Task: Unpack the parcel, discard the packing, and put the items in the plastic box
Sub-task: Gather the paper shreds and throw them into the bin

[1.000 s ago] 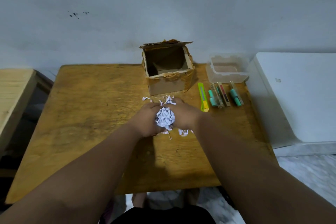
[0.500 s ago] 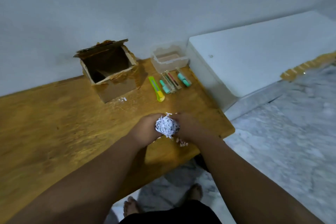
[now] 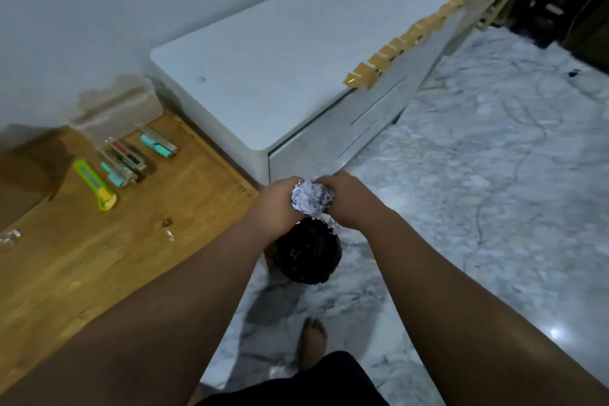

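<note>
Fingers of both hands, left (image 3: 275,204) and right (image 3: 342,201), cup tight around a wad (image 3: 311,199) of shredded paper, held off the bench (image 3: 99,257) edge above a dark bin (image 3: 308,252). Best to lower the wad close over the bin before letting go, so loose shreds fall in. Bin contents: too dark to tell. Far left of the fingers lie a cutter (image 3: 95,184) and pens (image 3: 131,158); beyond them, the plastic box (image 3: 115,109), blurred, seemingly empty.

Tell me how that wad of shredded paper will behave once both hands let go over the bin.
The shredded paper wad is probably light and loose: strands already dangle beneath it. It may break apart falling, so scraps could miss the black bin, like those lying on the wooden table.
</note>
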